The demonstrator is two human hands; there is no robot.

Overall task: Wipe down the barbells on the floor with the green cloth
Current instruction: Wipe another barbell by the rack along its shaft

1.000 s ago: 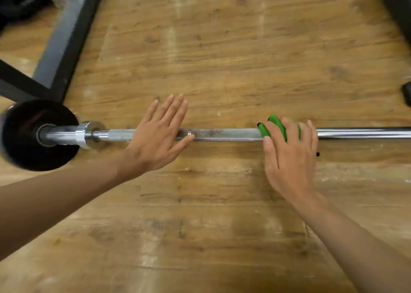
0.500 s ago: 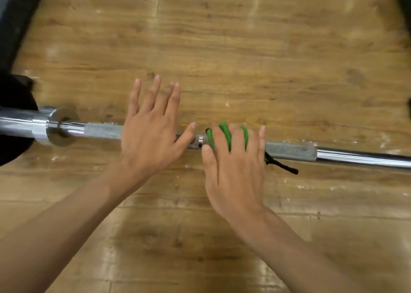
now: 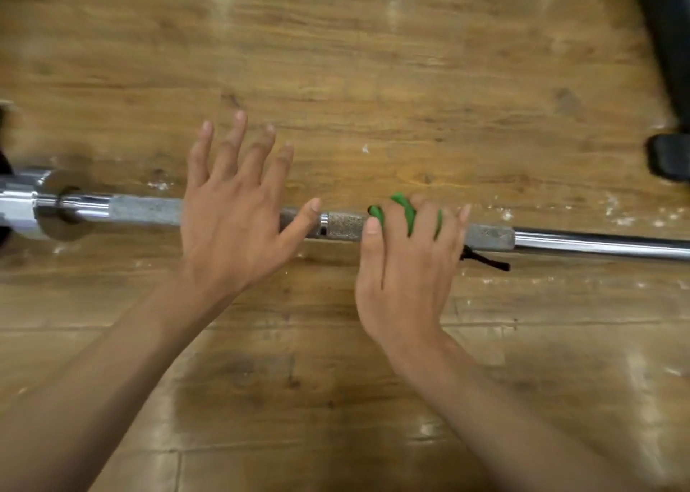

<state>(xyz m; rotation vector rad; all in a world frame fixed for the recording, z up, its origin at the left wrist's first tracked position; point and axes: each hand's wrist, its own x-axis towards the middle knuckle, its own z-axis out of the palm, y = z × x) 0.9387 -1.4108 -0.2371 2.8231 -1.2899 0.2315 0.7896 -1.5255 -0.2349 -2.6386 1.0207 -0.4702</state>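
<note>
A steel barbell point(image 3: 582, 243) lies across the wooden floor from left to right, with a rough knurled middle section and a collar at the far left. My left hand point(image 3: 231, 215) lies flat on the bar with fingers spread and straight. My right hand point(image 3: 407, 263) presses the green cloth point(image 3: 405, 209) onto the knurled part, fingers curled over it; green shows between the fingers. A black tag or cord point(image 3: 489, 262) sticks out from under that hand. Most of the cloth is hidden.
A black weight plate point(image 3: 3, 163) shows at the left edge. A dark frame bar point(image 3: 668, 43) and a black foot point(image 3: 670, 157) stand at the upper right. White specks lie on the wooden floor point(image 3: 373, 62) near the bar.
My right hand slid the cloth left along the bar toward my left hand, then a little back to the right. The left hand stayed on the bar.
</note>
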